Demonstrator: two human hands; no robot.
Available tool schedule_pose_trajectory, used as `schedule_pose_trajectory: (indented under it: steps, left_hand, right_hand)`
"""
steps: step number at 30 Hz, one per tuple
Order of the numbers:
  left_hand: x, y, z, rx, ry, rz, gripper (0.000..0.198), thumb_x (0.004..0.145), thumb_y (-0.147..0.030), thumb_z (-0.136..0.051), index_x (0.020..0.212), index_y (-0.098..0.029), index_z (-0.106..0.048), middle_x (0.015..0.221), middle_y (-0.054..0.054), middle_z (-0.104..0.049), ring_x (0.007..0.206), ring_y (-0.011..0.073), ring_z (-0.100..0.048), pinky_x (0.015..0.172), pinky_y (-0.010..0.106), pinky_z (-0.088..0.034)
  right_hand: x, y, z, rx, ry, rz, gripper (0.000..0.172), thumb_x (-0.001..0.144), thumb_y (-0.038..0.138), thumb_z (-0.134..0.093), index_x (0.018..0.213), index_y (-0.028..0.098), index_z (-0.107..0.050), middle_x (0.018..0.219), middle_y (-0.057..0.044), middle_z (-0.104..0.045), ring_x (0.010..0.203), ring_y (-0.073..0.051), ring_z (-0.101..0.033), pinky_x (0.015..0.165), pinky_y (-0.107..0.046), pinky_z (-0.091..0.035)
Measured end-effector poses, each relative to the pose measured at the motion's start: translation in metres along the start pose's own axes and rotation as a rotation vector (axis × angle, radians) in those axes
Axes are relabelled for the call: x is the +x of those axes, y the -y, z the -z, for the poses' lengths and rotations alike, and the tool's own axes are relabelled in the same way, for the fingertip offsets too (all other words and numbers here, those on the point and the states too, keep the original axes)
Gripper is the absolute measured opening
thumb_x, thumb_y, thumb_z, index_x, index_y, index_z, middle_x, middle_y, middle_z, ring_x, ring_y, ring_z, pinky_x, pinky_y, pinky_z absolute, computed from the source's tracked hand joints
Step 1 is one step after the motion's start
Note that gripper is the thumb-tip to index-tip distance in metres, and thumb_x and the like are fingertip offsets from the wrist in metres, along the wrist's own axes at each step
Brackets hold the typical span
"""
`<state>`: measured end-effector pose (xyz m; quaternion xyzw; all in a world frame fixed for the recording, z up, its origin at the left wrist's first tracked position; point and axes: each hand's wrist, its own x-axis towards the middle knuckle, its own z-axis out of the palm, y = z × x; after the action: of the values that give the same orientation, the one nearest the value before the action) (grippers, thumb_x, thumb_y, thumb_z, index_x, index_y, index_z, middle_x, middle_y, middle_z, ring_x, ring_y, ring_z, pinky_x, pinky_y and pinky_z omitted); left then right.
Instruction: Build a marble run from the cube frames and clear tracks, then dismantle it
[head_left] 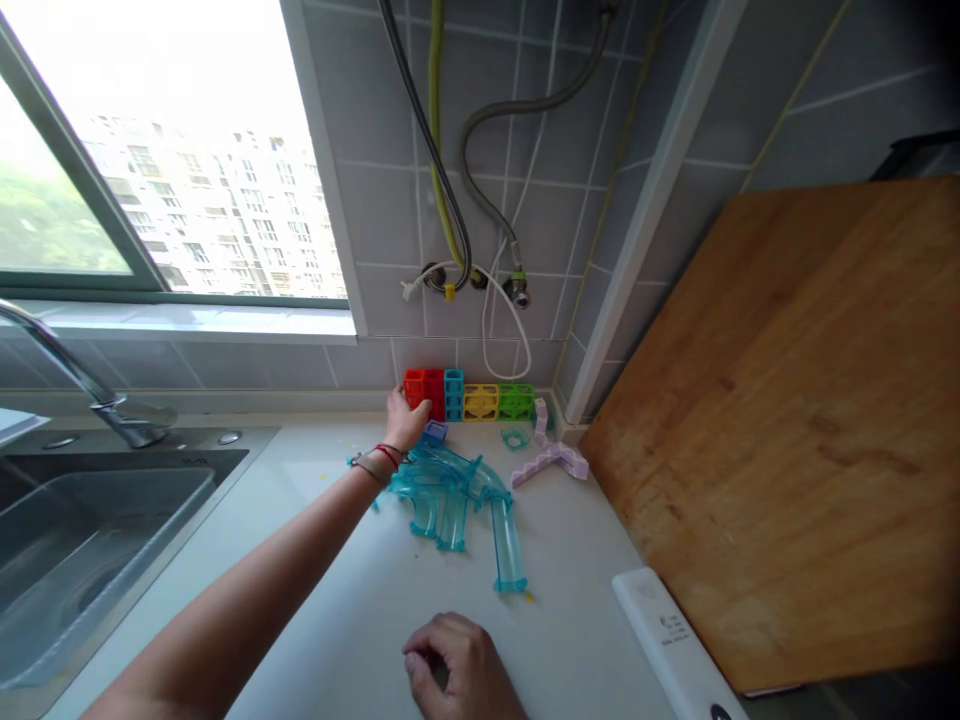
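Red plastic, head view: red blocks, left end of a row standing at the back of the counter, near the tiled wall. Continuing rightward: turquoise block, yellow block, green block. The wall probably serves as a straight backing for the row.

Left hand: grip clamped on the red blocks, thumb across the front, fingers at the left side; a hold at the row's end likely steadies it without covering the rest.

Blue block: just in front of the red blocks, by the left wrist.

Translucent turquoise channels: heaped on the counter before the row, one reaching toward the person; perhaps kept central for either hand.

Right hand: grip curled, thumb and fingertips close together; nothing seen in it. Rests low at the near side, apart from the pieces, presumably idle.

Pink pieces: right of the heap, near the corner.

Wooden board: tilted at right, apparently leaned there for storage.
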<state>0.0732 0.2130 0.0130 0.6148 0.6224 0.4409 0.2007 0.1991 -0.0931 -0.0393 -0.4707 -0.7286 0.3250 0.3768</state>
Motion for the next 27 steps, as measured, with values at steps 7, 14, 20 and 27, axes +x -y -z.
schedule_pose_trajectory:
  steps: [7,14,20,27]
  left_hand:
    - [-0.062,-0.063,-0.068,0.276,0.464,-0.424,0.039,0.086,-0.029,-0.056,0.124,-0.024,-0.066,0.113,0.008,-0.074,0.101,0.0228,-0.07,0.087,0.03,-0.054]
    - [-0.037,-0.101,-0.148,0.449,0.679,-0.487,0.051,0.078,-0.036,-0.068,0.126,-0.019,-0.065,0.114,0.018,-0.072,0.101,0.0313,-0.069,0.085,0.038,-0.055]
    - [-0.036,-0.101,-0.175,0.551,0.72,-0.496,0.048,0.081,-0.031,-0.066,0.128,-0.021,-0.063,0.125,0.017,-0.066,0.113,0.0326,-0.064,0.092,0.041,-0.052]
    - [-0.048,-0.095,-0.171,0.613,0.697,-0.467,0.033,0.096,-0.036,-0.058,0.122,-0.017,-0.061,0.127,0.011,-0.061,0.112,0.0245,-0.061,0.095,0.047,-0.052]
  right_hand:
    - [-0.001,-0.005,-0.006,-0.031,0.009,0.016,0.013,0.079,0.016,-0.06,0.087,0.02,-0.07,0.08,-0.004,-0.071,0.077,-0.019,-0.065,0.07,-0.027,-0.047]
    - [0.002,-0.02,-0.021,-0.138,-0.005,0.051,0.01,0.071,0.014,-0.062,0.078,0.022,-0.062,0.07,0.0,-0.066,0.068,-0.019,-0.063,0.066,-0.028,-0.046]
    - [0.003,-0.033,-0.033,-0.152,-0.011,0.067,0.014,0.065,0.014,-0.062,0.074,0.023,-0.058,0.069,0.0,-0.066,0.066,-0.019,-0.064,0.063,-0.026,-0.047]
    - [0.004,-0.029,-0.034,-0.172,-0.021,0.077,0.015,0.062,0.013,-0.061,0.074,0.023,-0.06,0.069,0.0,-0.07,0.064,-0.019,-0.065,0.063,-0.027,-0.047]
